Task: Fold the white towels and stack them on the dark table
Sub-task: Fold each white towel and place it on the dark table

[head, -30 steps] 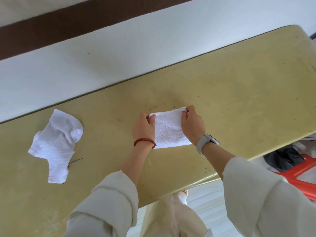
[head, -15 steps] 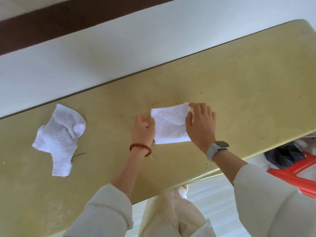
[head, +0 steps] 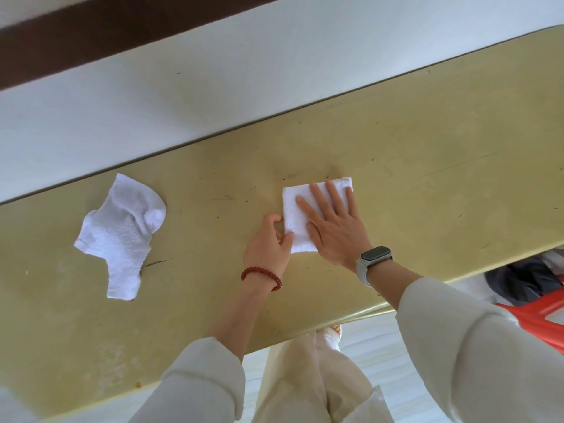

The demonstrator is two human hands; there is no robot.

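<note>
A small folded white towel [head: 294,209] lies flat near the middle of the olive-yellow table [head: 442,166]. My right hand [head: 334,222] presses flat on it with straight, spread fingers and covers most of its right part. My left hand [head: 268,242] sits at the towel's lower left edge with curled fingers, and its thumb pinches that edge. A second white towel [head: 120,236] lies crumpled and unfolded at the table's left, apart from both hands.
The table's far edge runs along a white wall [head: 213,96] with a dark brown band [head: 91,35] above. At the lower right, past the near edge, are a red plastic item [head: 537,319] and dark cloth [head: 518,279]. My legs show below the table.
My right hand went from gripping the towel's right edge to lying flat on top of the towel. My left hand slid down to the lower left edge.
</note>
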